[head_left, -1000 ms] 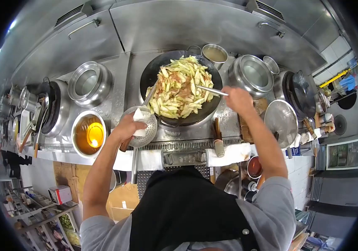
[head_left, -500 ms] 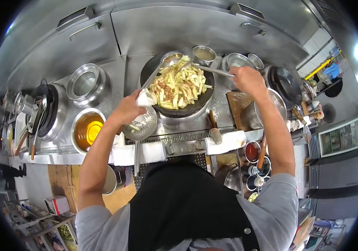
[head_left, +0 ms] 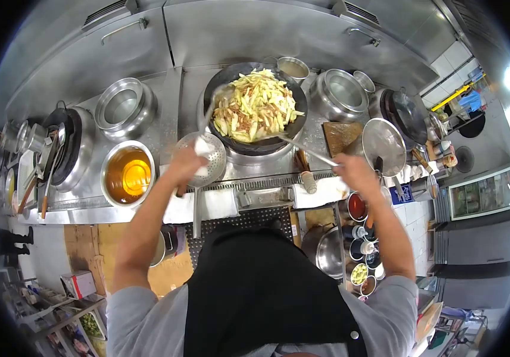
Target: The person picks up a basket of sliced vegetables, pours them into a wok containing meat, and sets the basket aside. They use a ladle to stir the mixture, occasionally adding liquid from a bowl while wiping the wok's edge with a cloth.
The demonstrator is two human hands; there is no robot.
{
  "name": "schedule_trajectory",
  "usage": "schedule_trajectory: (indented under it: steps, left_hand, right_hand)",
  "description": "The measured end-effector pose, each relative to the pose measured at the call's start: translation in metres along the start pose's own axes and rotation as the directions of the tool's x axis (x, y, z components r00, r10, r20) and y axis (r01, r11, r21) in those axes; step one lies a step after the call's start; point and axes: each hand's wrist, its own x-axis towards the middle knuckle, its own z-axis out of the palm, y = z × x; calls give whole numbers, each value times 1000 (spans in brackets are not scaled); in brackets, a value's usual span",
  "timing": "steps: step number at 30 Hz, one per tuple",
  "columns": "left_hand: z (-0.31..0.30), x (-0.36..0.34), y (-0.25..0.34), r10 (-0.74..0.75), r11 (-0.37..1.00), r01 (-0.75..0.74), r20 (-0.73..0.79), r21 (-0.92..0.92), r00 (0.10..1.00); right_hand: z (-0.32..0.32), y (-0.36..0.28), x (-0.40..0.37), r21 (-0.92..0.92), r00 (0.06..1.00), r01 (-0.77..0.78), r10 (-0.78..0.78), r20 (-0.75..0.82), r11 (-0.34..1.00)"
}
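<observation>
A black wok (head_left: 267,144) sits on the burner, heaped with pale vegetable strips (head_left: 255,107) mixed with browner bits. My left hand (head_left: 184,165) grips a white cloth (head_left: 202,146) wrapped on the wok's long handle at its near-left side. My right hand (head_left: 353,171) is closed on the end of a long metal ladle handle (head_left: 305,152) that slants up into the wok's near edge. The ladle's bowl is hidden among the food. A perforated strainer (head_left: 214,163) lies right beside my left hand.
A pot of amber oil (head_left: 127,175) stands left of the strainer. Steel pots (head_left: 121,110) (head_left: 341,92) flank the wok, with a small sauce can (head_left: 293,67) behind. A lid (head_left: 384,146), brown board (head_left: 341,135), seasoning bowls (head_left: 356,207) and white towels (head_left: 207,205) line the front.
My right hand pulled back from beside the wok's far right down to the counter's front edge, drawing the ladle with it. My left hand stayed on the wok's handle and the food shifted.
</observation>
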Motion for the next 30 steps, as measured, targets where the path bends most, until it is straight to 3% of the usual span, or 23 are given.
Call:
schedule_trajectory:
  steps: [2, 4, 5, 7, 8, 11, 16, 19, 21, 28, 30]
  left_hand:
    - [45, -20, 16, -112, 929, 99, -17, -358, 994]
    - [75, -27, 37, -91, 785, 65, -10, -617, 996]
    - [91, -15, 33, -100, 696, 90, 28, -712, 995]
    - [91, -14, 56, -136, 657, 91, 2, -748, 991]
    - [88, -16, 65, -165, 616, 97, -7, -782, 986]
    - [77, -24, 87, -166, 684, 70, -62, -726, 984]
    - [65, -40, 120, -152, 675, 26, -104, -737, 983]
    - [60, -50, 148, -171, 772, 57, -120, -633, 978]
    - [58, -55, 166, -148, 822, 39, -147, -568, 978]
    - [62, -54, 186, -105, 872, 21, -145, -489, 984]
    - [66, -51, 180, -137, 896, 44, -183, -441, 973]
  right_hand:
    - [67, -26, 14, 112, 999, 7, -3, -32, 994]
    - [128, -39, 41, 229, 999, -5, 14, -38, 973]
    - [131, -45, 50, 234, 999, 7, 2, -38, 972]
    - [126, -53, 73, 225, 992, -2, 30, -121, 974]
    - [99, -54, 79, 210, 999, -28, 33, -20, 977]
    - [67, -21, 100, 213, 1000, 2, -8, 26, 977]
    - [26, 27, 111, 318, 999, 12, -25, 37, 948]
    - [15, 51, 115, 372, 999, 3, -20, 41, 928]
    - [4, 64, 114, 434, 996, 80, -88, 0, 897]
    - [34, 90, 116, 524, 997, 79, -76, -29, 848]
    - [63, 91, 110, 673, 999, -10, 34, -22, 740]
